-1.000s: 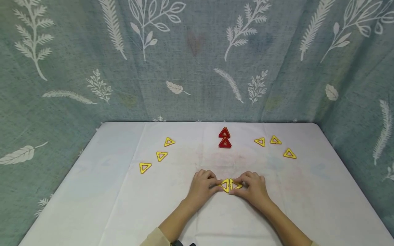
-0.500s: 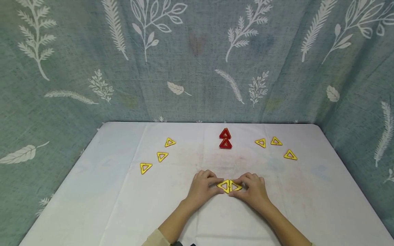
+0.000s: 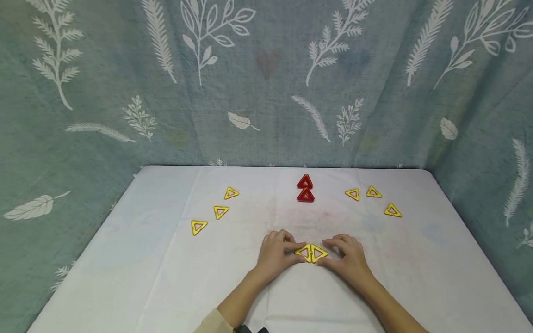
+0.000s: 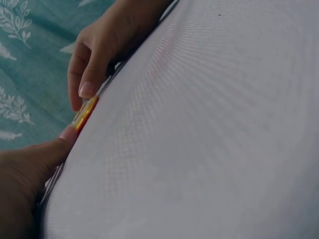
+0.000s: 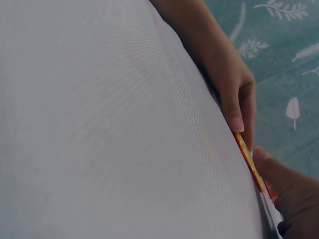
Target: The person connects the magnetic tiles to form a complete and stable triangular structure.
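Observation:
Two yellow triangular tiles, each with a triangular middle opening, lie edge to edge on the white-covered table; I see the left tile (image 3: 304, 252) and the right tile (image 3: 319, 253) forming a diamond. My left hand (image 3: 275, 252) pinches the left tile between thumb and index finger. Around the right tile's outer point, my right hand (image 3: 349, 255) has its thumb and index finger spread, slightly off its edges. In the left wrist view, the tiles (image 4: 87, 113) appear side-on between both hands. The right wrist view shows them as a thin yellow and red strip (image 5: 249, 160).
Three yellow triangles (image 3: 221, 212) lie loose at the left and three more (image 3: 374, 192) at the right. Two groups of red triangles (image 3: 306, 195) sit at the back centre, one behind the other. A leaf-patterned curtain (image 3: 266, 92) encloses the table's back and sides.
The fingers of my right hand have loosened from the right tile, and that hand has shifted slightly right. My left hand keeps its pinch; the joined tiles have hardly moved.

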### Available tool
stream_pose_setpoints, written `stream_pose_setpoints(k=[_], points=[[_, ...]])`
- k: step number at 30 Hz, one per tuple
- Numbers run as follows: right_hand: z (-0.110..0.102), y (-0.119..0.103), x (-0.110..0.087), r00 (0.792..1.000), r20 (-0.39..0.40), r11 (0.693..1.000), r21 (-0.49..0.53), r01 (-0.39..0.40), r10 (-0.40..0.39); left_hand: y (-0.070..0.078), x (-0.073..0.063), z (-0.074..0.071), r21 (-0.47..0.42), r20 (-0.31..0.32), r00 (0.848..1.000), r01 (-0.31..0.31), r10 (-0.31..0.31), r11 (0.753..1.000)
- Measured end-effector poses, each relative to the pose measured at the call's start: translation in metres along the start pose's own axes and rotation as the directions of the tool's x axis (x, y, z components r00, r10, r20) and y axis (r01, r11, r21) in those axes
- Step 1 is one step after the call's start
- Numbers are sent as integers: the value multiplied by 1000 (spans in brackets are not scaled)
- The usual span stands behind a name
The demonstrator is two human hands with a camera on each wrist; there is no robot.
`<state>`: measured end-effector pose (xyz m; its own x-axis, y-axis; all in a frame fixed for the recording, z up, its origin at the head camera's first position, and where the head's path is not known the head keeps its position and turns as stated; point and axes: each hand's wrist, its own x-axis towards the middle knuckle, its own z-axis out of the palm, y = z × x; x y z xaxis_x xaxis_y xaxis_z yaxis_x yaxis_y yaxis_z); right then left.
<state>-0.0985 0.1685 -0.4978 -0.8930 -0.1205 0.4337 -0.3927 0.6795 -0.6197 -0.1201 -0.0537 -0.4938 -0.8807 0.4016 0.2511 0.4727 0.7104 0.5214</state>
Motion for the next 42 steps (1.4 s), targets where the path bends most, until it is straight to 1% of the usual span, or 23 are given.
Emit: stream_pose_setpoints(k=[6,11,14,18,20,22,25,27,29,32,35,40,42], points=[[-10,11,-1,998,-4,998,-17,-60,60,0,-1,2,-26,7,1000,16,-16,1000],[-23,23,2,990,-17,990,-15,-139,139,-3,0,2,-35,-9,1000,4,-4,999],[-31,31,4,987,-35,987,-10,-159,159,-5,1,2,-39,-18,1000,-6,6,999],[-40,42,6,986,-66,988,-31,-153,151,-5,1,2,-45,-19,1000,-7,6,999],[-45,46,6,984,-75,986,-43,-163,160,-4,1,1,-48,-21,1000,-5,4,999],[-50,51,6,979,-80,980,-46,-192,188,-3,1,1,-53,-21,1000,-5,4,999],[-57,56,4,963,-87,964,-61,-260,254,-2,1,-1,-58,-15,1000,-10,10,998],[-61,60,4,955,-94,955,-71,-287,280,-1,1,-1,-56,-9,1000,-12,11,998],[-64,64,5,955,-103,954,-79,-288,279,-1,2,-2,-48,-11,1000,-12,12,999],[-67,70,10,960,-128,963,-77,-259,248,-2,2,-2,-38,-22,1000,-12,11,999],[-70,76,15,958,-154,964,-75,-255,241,-3,3,-2,-41,-31,999,-17,16,999],[-74,86,18,942,-185,947,-102,-303,281,-2,2,-1,-51,-22,1000,-23,21,998],[-76,89,20,930,-196,934,-116,-338,312,-1,2,-1,-52,-17,1000,-24,24,998]])
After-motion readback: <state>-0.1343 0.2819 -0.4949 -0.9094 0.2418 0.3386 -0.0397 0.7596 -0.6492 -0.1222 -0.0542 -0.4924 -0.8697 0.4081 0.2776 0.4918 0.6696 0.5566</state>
